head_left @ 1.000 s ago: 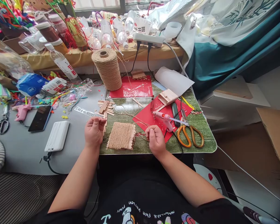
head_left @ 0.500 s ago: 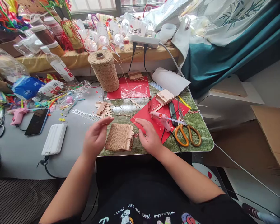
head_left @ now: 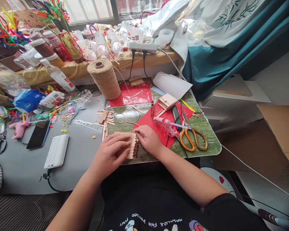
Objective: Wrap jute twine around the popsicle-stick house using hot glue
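Note:
A stack of craft sticks wrapped in jute twine [head_left: 133,148] lies at the table's front edge, its rounded stick ends facing right. My left hand [head_left: 110,153] grips it from the left, fingers over the top and thumb along the near side, hiding most of the wrapping. At its far right corner my right hand [head_left: 148,140] is closed in a pinch on the twine [head_left: 126,121], whose loose length loops over the mat beyond. The fingertips partly hide the pinched spot. Behind stands the big twine spool [head_left: 104,80].
Right of my hands lie a pink glue gun [head_left: 165,122], orange-handled scissors [head_left: 194,139] and red sheets [head_left: 146,120]. Loose craft sticks [head_left: 108,117] and a stencil ruler [head_left: 88,125] are on the left. A power bank [head_left: 56,150] and phone [head_left: 38,134] lie farther left.
My left hand has come down from beside the wrapped sticks onto them. The right hand has moved left to their far right corner. The camera view has shifted slightly.

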